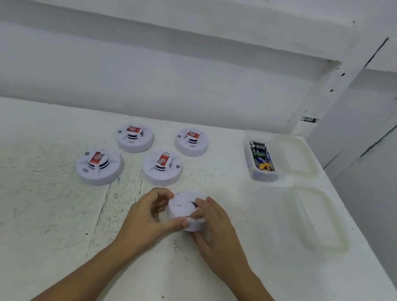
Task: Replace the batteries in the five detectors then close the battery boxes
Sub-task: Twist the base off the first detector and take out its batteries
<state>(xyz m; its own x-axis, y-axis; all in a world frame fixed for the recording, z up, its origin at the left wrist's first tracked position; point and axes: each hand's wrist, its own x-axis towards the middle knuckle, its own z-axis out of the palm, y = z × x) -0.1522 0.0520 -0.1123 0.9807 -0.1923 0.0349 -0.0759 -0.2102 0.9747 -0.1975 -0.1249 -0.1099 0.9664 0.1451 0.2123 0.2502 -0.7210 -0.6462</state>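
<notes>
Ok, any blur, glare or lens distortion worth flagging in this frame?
Head view: soft, even light, only faint shadows, no glare; table looks washed out; wide-angle lens bows the table's right edge; held detector, gripped by left hand and right hand, slightly soft; battery labels in the container unreadable.

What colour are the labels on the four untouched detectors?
Red; e.g. the near-left label. Head view shows it best.

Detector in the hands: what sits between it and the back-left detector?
A third detector, with a red label on top, lies between the held detector and the back-left detector, apart from both. The head view shows it.
</notes>
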